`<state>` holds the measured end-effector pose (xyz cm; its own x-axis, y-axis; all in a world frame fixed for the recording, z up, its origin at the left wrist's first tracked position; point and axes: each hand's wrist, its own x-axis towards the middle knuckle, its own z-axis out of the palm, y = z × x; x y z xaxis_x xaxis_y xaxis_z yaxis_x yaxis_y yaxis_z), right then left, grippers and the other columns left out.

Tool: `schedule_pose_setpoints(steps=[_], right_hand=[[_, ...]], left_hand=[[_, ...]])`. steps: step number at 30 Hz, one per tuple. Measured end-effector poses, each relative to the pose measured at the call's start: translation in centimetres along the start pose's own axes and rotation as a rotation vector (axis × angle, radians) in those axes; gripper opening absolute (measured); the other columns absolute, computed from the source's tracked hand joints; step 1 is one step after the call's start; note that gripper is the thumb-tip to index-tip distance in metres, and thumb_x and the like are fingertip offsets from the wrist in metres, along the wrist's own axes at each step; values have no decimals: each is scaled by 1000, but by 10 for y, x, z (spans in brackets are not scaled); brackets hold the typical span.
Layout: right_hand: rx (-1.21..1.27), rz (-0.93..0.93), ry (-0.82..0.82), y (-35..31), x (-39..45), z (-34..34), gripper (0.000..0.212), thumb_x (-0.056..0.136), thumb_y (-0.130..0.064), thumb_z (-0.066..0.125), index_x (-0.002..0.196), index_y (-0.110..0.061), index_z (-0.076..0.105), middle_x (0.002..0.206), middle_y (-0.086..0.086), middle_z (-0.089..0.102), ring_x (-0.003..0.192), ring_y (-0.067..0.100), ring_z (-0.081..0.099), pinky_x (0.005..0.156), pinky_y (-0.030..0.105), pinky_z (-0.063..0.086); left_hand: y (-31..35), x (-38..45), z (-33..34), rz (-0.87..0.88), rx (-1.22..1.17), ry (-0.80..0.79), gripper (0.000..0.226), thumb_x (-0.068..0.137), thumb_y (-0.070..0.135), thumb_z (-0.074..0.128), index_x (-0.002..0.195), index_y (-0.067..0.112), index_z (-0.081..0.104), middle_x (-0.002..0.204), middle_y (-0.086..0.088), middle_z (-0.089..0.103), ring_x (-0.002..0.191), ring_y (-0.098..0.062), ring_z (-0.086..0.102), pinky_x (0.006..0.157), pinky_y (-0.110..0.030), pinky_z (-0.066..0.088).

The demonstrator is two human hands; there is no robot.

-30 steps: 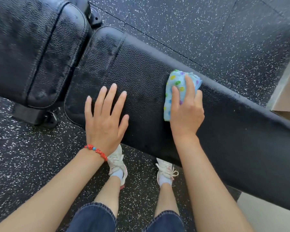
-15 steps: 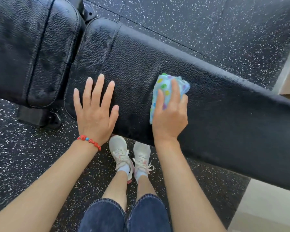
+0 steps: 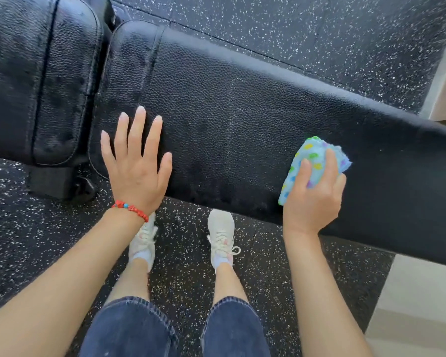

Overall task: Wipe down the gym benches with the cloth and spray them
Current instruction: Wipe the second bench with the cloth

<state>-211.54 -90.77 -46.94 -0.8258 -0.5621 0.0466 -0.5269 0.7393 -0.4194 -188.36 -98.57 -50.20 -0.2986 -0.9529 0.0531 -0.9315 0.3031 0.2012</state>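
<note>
A long black padded bench pad [image 3: 242, 104] runs from the upper left to the right edge, and its leather looks damp in the middle. A second black pad [image 3: 36, 73] of the bench adjoins it at the left. My left hand [image 3: 137, 166] rests flat on the long pad near its left end, fingers spread and straight. My right hand [image 3: 312, 197] grips a bunched light-blue cloth [image 3: 312, 155] with coloured dots and presses it on the pad further right. No spray bottle is in view.
Black rubber flooring [image 3: 319, 34] with white speckles lies all around. A black frame foot [image 3: 59, 181] sits under the pads' joint at the left. My two white sneakers [image 3: 222, 233] stand close to the bench. A pale floor strip [image 3: 422, 292] and a beige edge are at the right.
My right hand has slid the cloth to the right along the pad. My left hand stays flat near the pad's left end. My feet have stepped apart.
</note>
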Motion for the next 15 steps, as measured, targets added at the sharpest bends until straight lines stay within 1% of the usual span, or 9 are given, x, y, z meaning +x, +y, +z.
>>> schedule_pose_setpoints(steps=[1,3,5,7,9,11,12,13,15], right_hand=[[-1,-17,-3,-8,-8,4,37,87,-32,53,120,-16,58,87,16,57,74,34,58,56,29,40],[-1,-115,-23,-28,-31,15,37,86,-33,54,117,-13,60,82,14,57,67,30,59,50,28,45],[24,-189,-25,-49,-52,28,34,86,-32,55,114,-13,61,80,10,57,63,26,58,48,27,46],[27,-236,-14,-65,-63,37,33,87,-32,55,113,-14,61,78,9,57,61,23,57,49,28,47],[-5,-345,-10,-66,-64,38,33,89,-33,54,114,-13,61,77,9,58,61,23,57,51,29,48],[-98,-461,6,-50,-57,32,33,91,-33,51,116,-13,58,75,10,56,58,22,55,51,28,47],[-139,-460,15,-42,-53,28,33,91,-34,51,118,-14,57,74,10,56,58,22,53,51,28,45],[-155,-385,30,-34,-50,23,34,91,-33,51,119,-15,56,76,11,56,59,23,53,52,29,44],[-95,-64,48,-32,-46,15,36,91,-31,53,123,-16,55,85,16,57,70,28,54,60,31,40]], left_hand=[[0,0,0,1,-2,1,52,93,32,42,142,14,36,150,-14,31,137,-35,24,108,-59,16],[0,-1,0,-7,-9,-7,53,93,32,42,142,15,36,150,-14,32,137,-35,24,108,-59,15],[0,0,-2,-13,-31,-18,53,93,31,42,142,14,36,150,-14,31,138,-35,23,108,-59,15],[-1,1,-6,1,-70,-40,52,92,31,42,141,14,37,150,-14,31,138,-35,22,108,-59,13],[-8,1,-10,46,-102,-62,51,92,30,42,140,13,38,149,-15,32,137,-34,22,108,-58,13],[-20,3,-16,108,-111,-89,51,92,30,42,140,13,38,149,-15,32,137,-32,23,108,-58,13],[-28,6,-20,129,-102,-96,51,92,30,42,140,13,38,149,-15,32,137,-32,23,109,-57,13],[-36,9,-23,144,-87,-97,51,92,29,43,140,14,37,149,-15,32,138,-32,23,109,-57,12],[-55,19,-27,168,-57,-94,51,92,29,44,140,13,37,149,-15,32,138,-32,23,110,-57,12]])
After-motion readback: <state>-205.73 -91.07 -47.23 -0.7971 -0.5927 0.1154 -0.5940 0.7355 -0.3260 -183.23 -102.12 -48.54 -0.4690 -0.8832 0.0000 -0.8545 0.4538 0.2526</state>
